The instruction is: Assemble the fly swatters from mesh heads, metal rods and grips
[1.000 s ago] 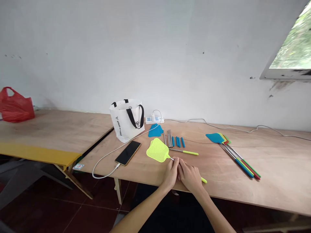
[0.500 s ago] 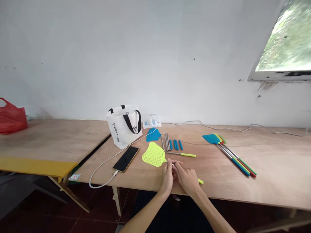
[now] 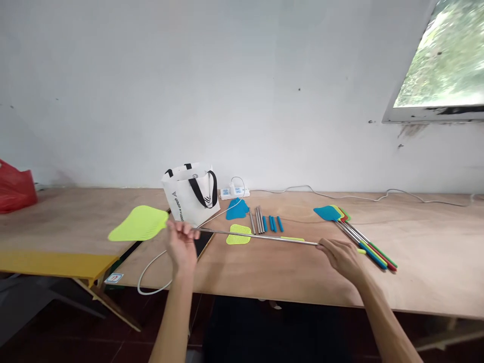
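A yellow-green fly swatter with a long, extended metal rod spans the space between my hands above the table. My left hand is closed round the rod just below the paddle. Over on the right, my right hand grips the handle end, where a yellow-green tip sticks out past the fingers. Below the rod lies another yellow-green swatter head. Behind it are blue swatter heads, several metal rods and several blue handles.
Several swatters in mixed colours lie fanned together at the right. A white tote bag stands by a power strip. The phone and its white cable are at the left; a red bag sits farther left.
My hands have moved apart, left hand leftward and right hand rightward. The swatter's rod is now drawn out long between them, and its paddle has shifted left, uncovering the other swatter head.
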Demonstrator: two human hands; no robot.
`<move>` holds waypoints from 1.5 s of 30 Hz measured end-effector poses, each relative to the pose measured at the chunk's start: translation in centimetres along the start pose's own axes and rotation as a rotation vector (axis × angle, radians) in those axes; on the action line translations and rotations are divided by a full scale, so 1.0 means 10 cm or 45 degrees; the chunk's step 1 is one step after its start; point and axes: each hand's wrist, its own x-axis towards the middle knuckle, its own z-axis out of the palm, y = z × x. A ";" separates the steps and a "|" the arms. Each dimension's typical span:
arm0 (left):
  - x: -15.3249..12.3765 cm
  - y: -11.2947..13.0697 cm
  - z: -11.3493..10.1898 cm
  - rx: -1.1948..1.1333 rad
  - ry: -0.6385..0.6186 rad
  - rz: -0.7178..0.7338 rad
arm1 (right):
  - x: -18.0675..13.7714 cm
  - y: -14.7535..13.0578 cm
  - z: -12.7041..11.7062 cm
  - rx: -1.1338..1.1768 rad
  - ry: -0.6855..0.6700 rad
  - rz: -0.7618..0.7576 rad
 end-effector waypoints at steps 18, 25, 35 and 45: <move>-0.14 -0.60 0.03 0.435 -0.067 -0.162 | -0.08 -0.15 0.22 0.216 -0.186 0.212; -1.37 -1.17 0.46 0.575 -0.718 -0.527 | 0.15 -0.90 0.48 0.397 -0.190 0.072; -1.40 -1.36 0.35 0.481 -0.486 -0.710 | 0.24 -1.14 0.59 0.353 -0.284 0.173; -1.37 -1.38 0.33 0.223 -0.240 -0.712 | 0.09 -1.01 0.66 0.266 -0.319 0.424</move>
